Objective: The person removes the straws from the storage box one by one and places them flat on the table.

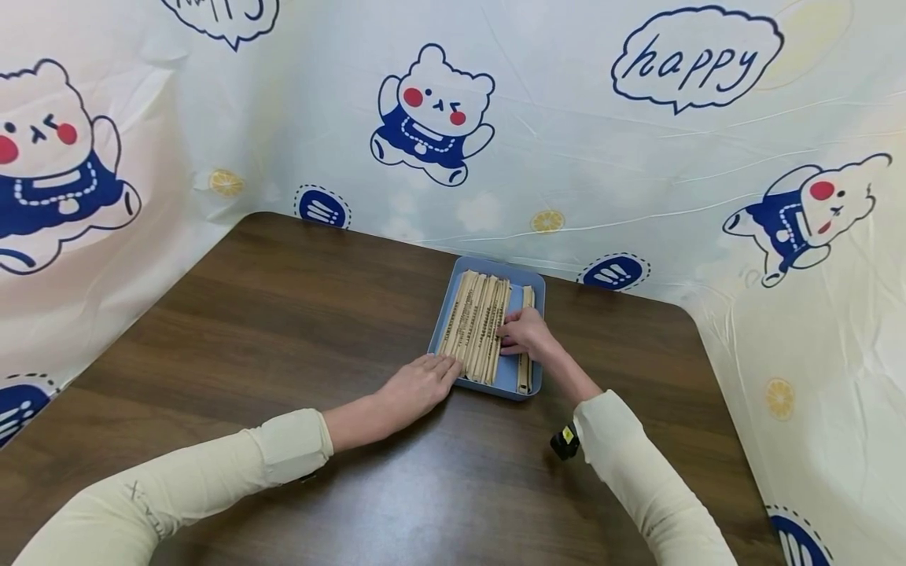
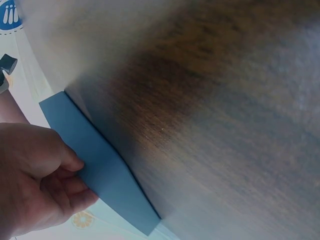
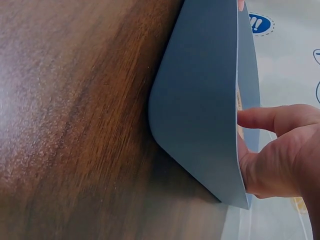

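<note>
A shallow blue tray (image 1: 535,283) stands on the table. Several long, thin paper-wrapped packets with dark print, like wrapped chopsticks (image 1: 476,322), lie side by side in it. One more packet (image 1: 524,376) lies apart along the right wall. My left hand (image 1: 422,383) holds the tray's near left corner; the left wrist view shows the thumb at the outer wall and curled fingers at the rim. My right hand (image 1: 527,334) reaches over the right wall, fingers touching the row's right side. In the right wrist view the wall hides those fingertips, so a pinch cannot be confirmed.
The brown wooden table (image 1: 297,314) stretches around the tray. A pale printed cloth (image 1: 552,157) hangs along its back and sides, close behind the tray. A small black device (image 1: 565,442) sits at the right wrist.
</note>
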Demonstrator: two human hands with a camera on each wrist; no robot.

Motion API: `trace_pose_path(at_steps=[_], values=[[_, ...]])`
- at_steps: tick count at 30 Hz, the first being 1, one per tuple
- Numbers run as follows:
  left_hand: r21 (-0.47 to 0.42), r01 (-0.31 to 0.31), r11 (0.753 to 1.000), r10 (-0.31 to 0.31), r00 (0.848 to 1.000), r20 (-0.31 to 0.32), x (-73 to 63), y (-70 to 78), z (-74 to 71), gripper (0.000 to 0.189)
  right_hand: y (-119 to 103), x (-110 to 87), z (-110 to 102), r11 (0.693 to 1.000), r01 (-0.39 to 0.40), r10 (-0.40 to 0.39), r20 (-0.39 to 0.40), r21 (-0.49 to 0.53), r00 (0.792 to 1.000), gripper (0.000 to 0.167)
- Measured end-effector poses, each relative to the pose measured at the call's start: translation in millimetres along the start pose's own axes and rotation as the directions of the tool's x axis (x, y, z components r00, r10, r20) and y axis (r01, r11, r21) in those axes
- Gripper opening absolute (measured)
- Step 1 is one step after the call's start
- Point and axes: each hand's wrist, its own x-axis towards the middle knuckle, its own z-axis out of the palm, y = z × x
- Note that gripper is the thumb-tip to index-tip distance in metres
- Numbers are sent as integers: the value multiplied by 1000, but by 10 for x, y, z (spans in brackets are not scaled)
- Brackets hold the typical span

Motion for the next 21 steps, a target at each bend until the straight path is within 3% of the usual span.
trace_pose_path(at_steps=[6, 21], values=[[6, -3, 1000, 3, 1000, 17, 5, -4, -15, 36, -25, 2, -20, 1000, -6, 6, -5, -7, 1000, 29], [22, -7, 1000, 6, 999, 43, 15, 0, -23, 39, -110, -134, -255, 1000, -24, 24, 18, 5, 1000, 56]])
